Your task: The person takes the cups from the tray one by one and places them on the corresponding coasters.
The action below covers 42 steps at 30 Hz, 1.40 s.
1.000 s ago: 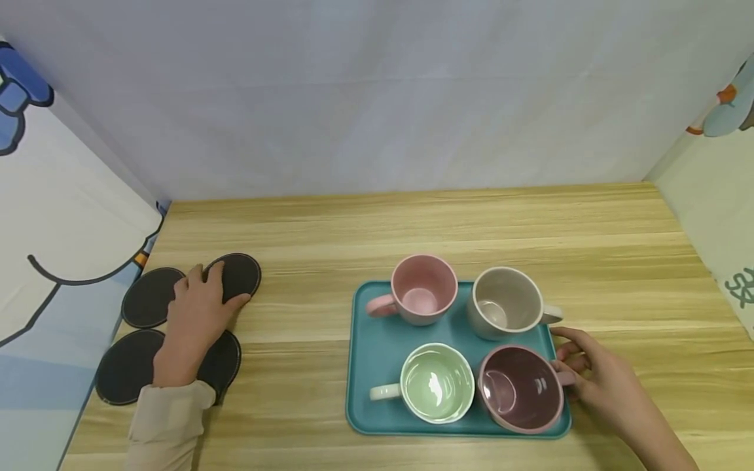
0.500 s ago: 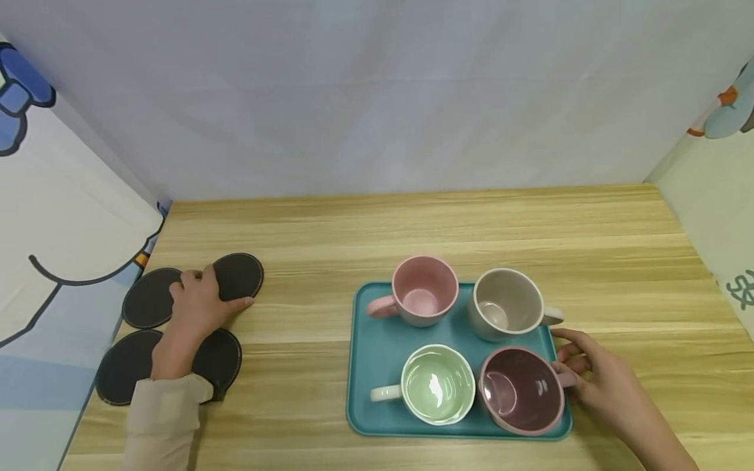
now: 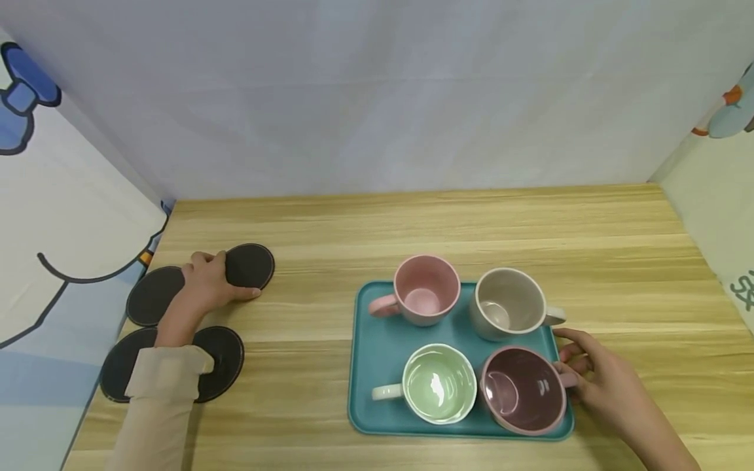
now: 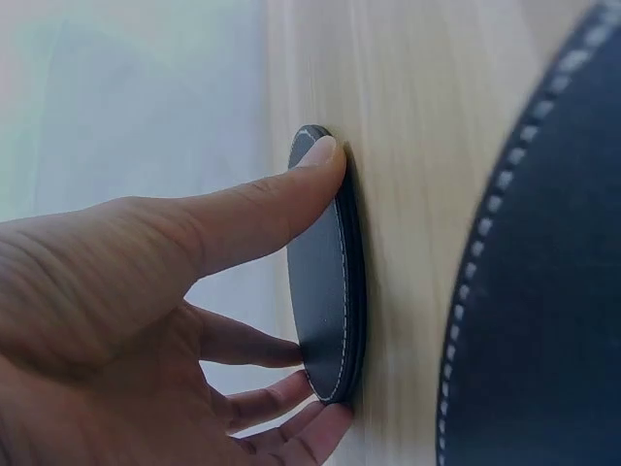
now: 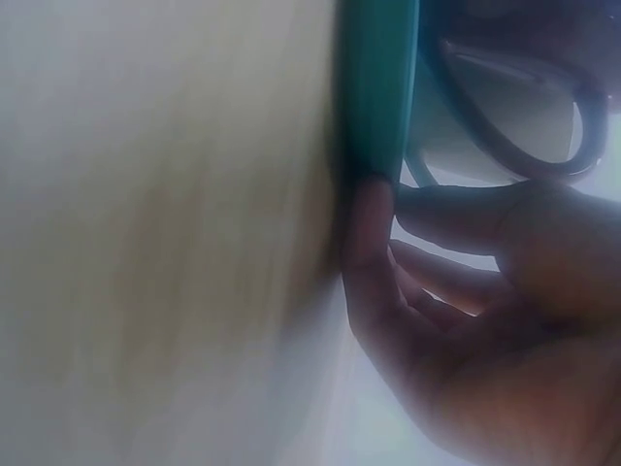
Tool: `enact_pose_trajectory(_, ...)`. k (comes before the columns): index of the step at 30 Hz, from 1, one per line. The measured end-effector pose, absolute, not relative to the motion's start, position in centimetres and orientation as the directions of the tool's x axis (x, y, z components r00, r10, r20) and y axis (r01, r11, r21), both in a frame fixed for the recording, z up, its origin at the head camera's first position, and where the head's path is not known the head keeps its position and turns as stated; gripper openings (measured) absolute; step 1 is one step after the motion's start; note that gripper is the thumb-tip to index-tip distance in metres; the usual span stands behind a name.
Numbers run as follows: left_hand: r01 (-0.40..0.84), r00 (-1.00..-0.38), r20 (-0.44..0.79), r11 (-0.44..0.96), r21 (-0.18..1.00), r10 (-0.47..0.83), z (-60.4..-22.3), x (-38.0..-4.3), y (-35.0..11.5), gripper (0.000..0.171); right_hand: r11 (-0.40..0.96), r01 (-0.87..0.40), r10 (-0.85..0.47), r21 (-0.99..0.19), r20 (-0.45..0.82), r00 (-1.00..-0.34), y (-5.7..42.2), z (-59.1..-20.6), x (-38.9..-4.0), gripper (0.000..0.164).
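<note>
In the head view my left hand (image 3: 206,282) is at the far-left coaster group, holding a round black coaster (image 3: 250,267). The left wrist view shows the thumb on one edge of this white-stitched coaster (image 4: 320,282) and the fingertips on the opposite edge. My right hand (image 3: 609,383) pinches the right edge of a teal tray (image 3: 377,340), beside the handle of a plum mug (image 3: 524,390). In the right wrist view, the finger and thumb meet at the tray rim (image 5: 383,87). Also on the tray are a pink mug (image 3: 423,291), a beige mug (image 3: 508,304) and a green mug (image 3: 438,384).
Three more black coasters lie around the left forearm: one at upper left (image 3: 154,296), one at lower left (image 3: 120,366) and one at lower right (image 3: 226,363). The sleeve covers parts of them. Wood tabletop (image 3: 306,340) separates coasters and tray. Cloth walls (image 3: 377,131) rise behind and at both sides.
My left hand has moved a little away from me and to the right, and the coaster in it has shifted the same way. My right hand and the tray stay put.
</note>
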<state>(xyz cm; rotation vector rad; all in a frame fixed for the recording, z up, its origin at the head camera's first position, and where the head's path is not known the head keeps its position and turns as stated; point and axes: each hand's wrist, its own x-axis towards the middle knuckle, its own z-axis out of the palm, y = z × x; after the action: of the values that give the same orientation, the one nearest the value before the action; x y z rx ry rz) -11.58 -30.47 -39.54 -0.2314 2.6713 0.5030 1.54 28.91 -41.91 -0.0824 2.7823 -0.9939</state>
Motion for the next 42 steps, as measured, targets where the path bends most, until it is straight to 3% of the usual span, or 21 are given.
enact_pose_trajectory(10,-0.223,-0.912,-0.402,0.918,0.327,-0.078,-39.5,-12.9,-29.4,0.109,0.777,0.024,-0.116,-0.629,-0.181,-0.977,28.9,-41.8,1.5,0.057)
enact_pose_trajectory(22,-0.22,-0.917,-0.395,0.901,0.373,-0.061,-39.8,-14.9,-28.0,0.107,0.772,-0.036,-0.13,-0.634,-0.102,-0.986,29.1,-42.3,1.6,0.058)
enact_pose_trajectory(42,-0.103,-0.942,-0.332,0.911,0.4,0.039,-40.3,-17.2,-25.1,0.105,0.77,-0.026,-0.141,-0.638,-0.13,-0.981,28.9,-42.2,1.4,0.061)
